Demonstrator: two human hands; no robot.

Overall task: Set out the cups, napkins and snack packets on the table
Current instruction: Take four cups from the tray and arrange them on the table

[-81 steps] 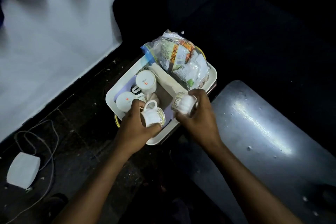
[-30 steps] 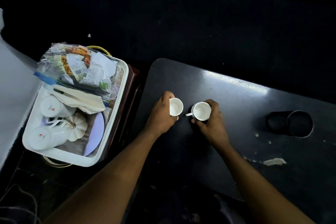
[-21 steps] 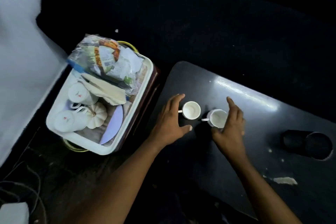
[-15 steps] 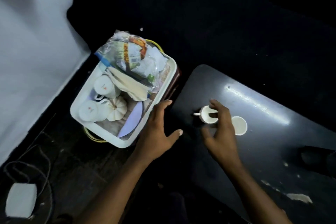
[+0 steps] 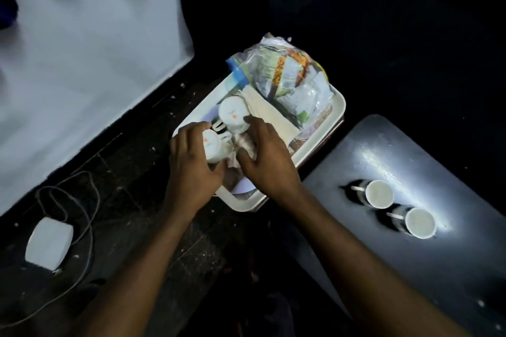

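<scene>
Both hands were over the tray [image 5: 339, 107], which sat on the floor just beside the table [image 5: 427, 150]. L hand [image 5: 191, 164] was wrapped round the near cup [image 5: 213, 146], upside-down in the tray: fingers curled over its top, thumb under the side, so I read that as a grip. R hand [image 5: 269, 157] was spread, fingers mostly straight. Its forefinger tip touched the far cup [image 5: 232, 114], also upside-down, w/ a red mark on its base. The thumb lay by a pale ribbed pumpkin-shaped piece [image 5: 244, 145] btwn the hands. I saw no closed hold on that side.

A folded cream napkin [image 5: 271, 115] lay in the tray next to the far cup, partly under the snack bag [image 5: 287, 74], a clear bag of packets at the tray's far end.

On the table, two cups [image 5: 379, 194] stood upright, close together, handles pointing towards the tray.

On the floor at left I noted a white charger block [image 5: 49, 245] w/ its cable [image 5: 82, 200] looped nearby.
</scene>
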